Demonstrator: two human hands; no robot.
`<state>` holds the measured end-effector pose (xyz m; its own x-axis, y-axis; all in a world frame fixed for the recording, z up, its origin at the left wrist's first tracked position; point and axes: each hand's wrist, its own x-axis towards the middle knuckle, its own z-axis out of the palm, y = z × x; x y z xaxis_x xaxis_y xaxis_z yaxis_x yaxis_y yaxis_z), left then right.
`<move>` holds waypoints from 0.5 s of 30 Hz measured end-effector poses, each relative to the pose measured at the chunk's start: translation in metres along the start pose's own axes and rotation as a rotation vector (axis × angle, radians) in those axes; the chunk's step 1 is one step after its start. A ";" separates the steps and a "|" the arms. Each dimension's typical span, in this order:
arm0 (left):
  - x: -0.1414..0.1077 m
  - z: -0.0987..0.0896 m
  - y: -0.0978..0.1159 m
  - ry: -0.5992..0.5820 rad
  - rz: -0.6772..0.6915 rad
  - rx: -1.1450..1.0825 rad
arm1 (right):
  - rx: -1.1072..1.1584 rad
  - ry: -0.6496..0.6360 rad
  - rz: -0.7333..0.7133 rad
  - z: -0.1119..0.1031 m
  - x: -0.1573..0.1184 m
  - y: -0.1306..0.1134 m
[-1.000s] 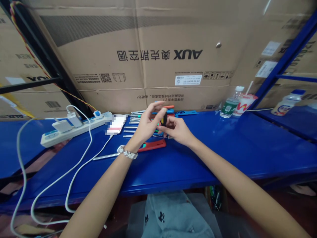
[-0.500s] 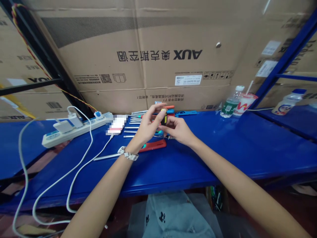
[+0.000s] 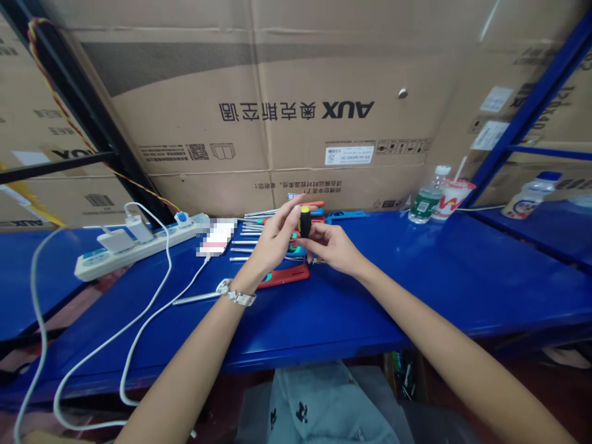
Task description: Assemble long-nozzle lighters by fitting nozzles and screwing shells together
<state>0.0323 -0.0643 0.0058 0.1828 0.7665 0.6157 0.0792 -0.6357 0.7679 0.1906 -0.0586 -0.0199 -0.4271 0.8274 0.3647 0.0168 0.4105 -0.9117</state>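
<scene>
A short screwdriver-like handle (image 3: 305,223), black with a yellow end, stands upright between the fingers of my left hand (image 3: 277,240). Close beside it on the right, my right hand (image 3: 335,250) is closed in a pinch just below the handle. What its fingertips hold is too small to make out. Under and behind both hands lie several tools with long metal shafts and red or blue handles. Nearest me is a red-handled tool (image 3: 287,276), its shaft pointing left beneath my left wrist. A blue handle (image 3: 346,214) lies behind my right hand.
On the left are a white power strip (image 3: 139,246) with chargers, looping white cables and a phone (image 3: 219,236). A water bottle (image 3: 428,197), a lidded cup with straw (image 3: 451,200) and another bottle (image 3: 530,197) stand at the right. Large cardboard (image 3: 287,61) backs the blue table (image 3: 370,308).
The black and yellow handle has turned more upright and shows more clearly between my hands. Both hands stay nearly in place; the whole view has shifted slightly.
</scene>
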 end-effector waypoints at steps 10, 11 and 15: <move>0.004 0.007 -0.004 0.166 0.020 0.066 | -0.002 0.213 -0.029 0.011 0.002 0.011; 0.003 0.006 -0.003 0.136 0.012 0.055 | 0.011 0.164 -0.030 0.010 0.002 0.010; 0.000 -0.003 -0.001 -0.027 -0.013 0.005 | -0.005 -0.064 -0.015 0.003 -0.001 -0.001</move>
<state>0.0298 -0.0632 0.0055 0.2085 0.7720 0.6005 0.0867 -0.6262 0.7749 0.1882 -0.0614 -0.0197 -0.4846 0.7948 0.3653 0.0143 0.4247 -0.9052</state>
